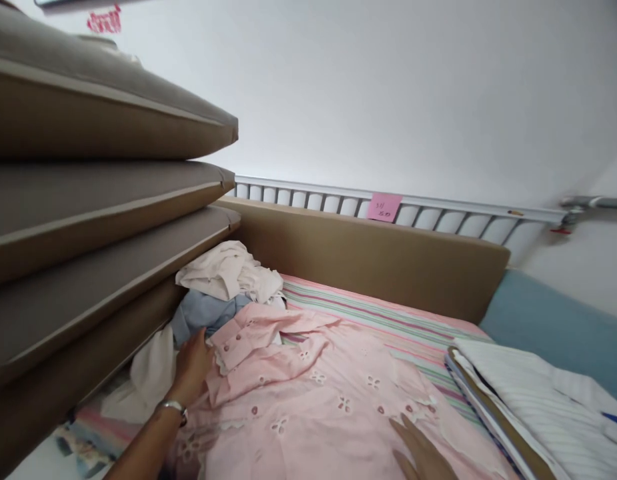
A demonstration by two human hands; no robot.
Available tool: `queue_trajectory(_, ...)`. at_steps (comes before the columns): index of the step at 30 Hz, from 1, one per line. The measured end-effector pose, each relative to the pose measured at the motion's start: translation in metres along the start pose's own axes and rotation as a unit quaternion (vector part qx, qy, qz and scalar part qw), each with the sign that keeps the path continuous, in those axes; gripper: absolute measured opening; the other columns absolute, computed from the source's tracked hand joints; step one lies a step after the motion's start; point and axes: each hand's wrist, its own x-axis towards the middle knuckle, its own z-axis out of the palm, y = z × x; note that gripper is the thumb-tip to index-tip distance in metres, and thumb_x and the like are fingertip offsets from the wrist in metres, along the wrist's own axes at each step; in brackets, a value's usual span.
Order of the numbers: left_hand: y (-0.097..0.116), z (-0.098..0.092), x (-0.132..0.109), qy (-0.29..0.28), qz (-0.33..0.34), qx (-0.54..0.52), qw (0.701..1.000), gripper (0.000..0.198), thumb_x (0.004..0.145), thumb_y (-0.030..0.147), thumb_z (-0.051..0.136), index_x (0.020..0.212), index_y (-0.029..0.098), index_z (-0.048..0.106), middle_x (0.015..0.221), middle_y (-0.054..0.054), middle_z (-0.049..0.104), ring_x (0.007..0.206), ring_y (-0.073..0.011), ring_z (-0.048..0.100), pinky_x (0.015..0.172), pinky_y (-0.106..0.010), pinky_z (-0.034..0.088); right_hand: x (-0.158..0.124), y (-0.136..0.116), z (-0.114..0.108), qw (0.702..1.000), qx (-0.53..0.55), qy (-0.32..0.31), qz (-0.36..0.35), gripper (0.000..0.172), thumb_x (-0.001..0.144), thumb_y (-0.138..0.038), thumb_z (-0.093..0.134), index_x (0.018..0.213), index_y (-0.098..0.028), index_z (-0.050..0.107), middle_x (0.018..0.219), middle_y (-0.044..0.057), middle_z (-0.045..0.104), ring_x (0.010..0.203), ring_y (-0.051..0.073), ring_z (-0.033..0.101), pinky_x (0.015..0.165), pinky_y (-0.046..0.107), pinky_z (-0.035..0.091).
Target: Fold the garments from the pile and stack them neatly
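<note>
A pink button-up shirt (pixel 333 393) with cut-out flower embroidery and scalloped trim lies spread over the bed in front of me. At its left side, my left hand (pixel 192 367) has its fingers drawn together at the edge of the cloth, near a buttoned part; the fingertips are partly hidden. My right hand (pixel 419 453) rests on the lower right of the shirt, fingers stretched out and holding nothing. Just beyond my left hand are a crumpled grey-blue garment (pixel 203 315) and a cream garment (pixel 228 270) heaped on it. White cloth (pixel 151 373) lies left of my left wrist.
Thick brown-grey cushions (pixel 113 193) stand stacked along the left. Folded clothes (pixel 543 400), a striped white one on top, lie at right on the striped sheet (pixel 368 310). Behind are a brown padded board (pixel 368 257), a white radiator (pixel 308 197) and a pink note (pixel 384 207).
</note>
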Motion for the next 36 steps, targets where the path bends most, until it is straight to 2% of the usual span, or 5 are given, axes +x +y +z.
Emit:
queue_trajectory(8,0.027,-0.003,0.011,-0.054,0.015,-0.148,0.987,0.014,0.078,0.023,0.050,0.076,0.018,0.064,0.079,-0.004,0.067,0.077,-0.0175,0.059,0.067,-0.024,0.039,0.083,-0.215,-0.010,0.957,0.204,-0.197,-0.064,0.057,0.075,-0.032,0.050,0.131,-0.027,0.043,0.110,0.006,0.065,0.083,0.017,0.065,0.083,0.032,0.049)
queue_trajectory(14,0.071,-0.017,-0.012,-0.160,0.027,-0.548,0.821,0.015,0.072,0.029,0.059,0.076,0.015,0.064,0.069,-0.001,0.063,0.065,-0.0138,0.055,0.060,-0.022,0.041,0.141,-0.303,0.051,0.932,0.254,-0.196,-0.169,0.059,0.065,-0.020,0.060,0.123,-0.026,0.052,0.093,0.002,0.068,0.074,0.016,0.062,0.072,0.030,0.048)
queue_trajectory(18,0.066,-0.018,-0.009,-0.127,0.044,-0.548,0.826,0.020,0.075,0.029,0.058,0.088,0.016,0.065,0.089,-0.005,0.067,0.080,-0.0165,0.058,0.073,-0.025,0.043,0.185,-0.306,0.045,0.927,0.288,-0.176,-0.164,0.010,0.061,-0.016,0.061,0.068,-0.020,0.066,0.070,0.000,0.067,0.071,0.018,0.061,0.068,0.028,0.048)
queue_trajectory(27,0.036,0.014,-0.027,-0.218,-0.111,-0.404,0.881,0.014,0.071,0.030,0.060,0.072,0.018,0.067,0.060,-0.005,0.063,0.064,-0.0214,0.061,0.061,-0.029,0.044,0.333,-0.285,-0.078,0.938,0.344,-0.030,0.013,0.016,0.076,-0.017,0.056,0.092,-0.016,0.060,0.084,0.008,0.066,0.063,0.013,0.060,0.059,0.032,0.053)
queue_trajectory(36,0.057,0.005,0.018,-0.085,0.026,-0.211,0.973,0.013,0.074,0.017,0.052,0.072,0.018,0.064,0.080,-0.007,0.066,0.077,-0.0210,0.061,0.070,-0.028,0.041,0.370,-0.256,-0.145,0.951,0.282,0.124,0.042,0.036,0.082,-0.018,0.049,0.117,-0.012,0.050,0.114,0.012,0.059,0.074,0.005,0.050,0.070,0.029,0.046)
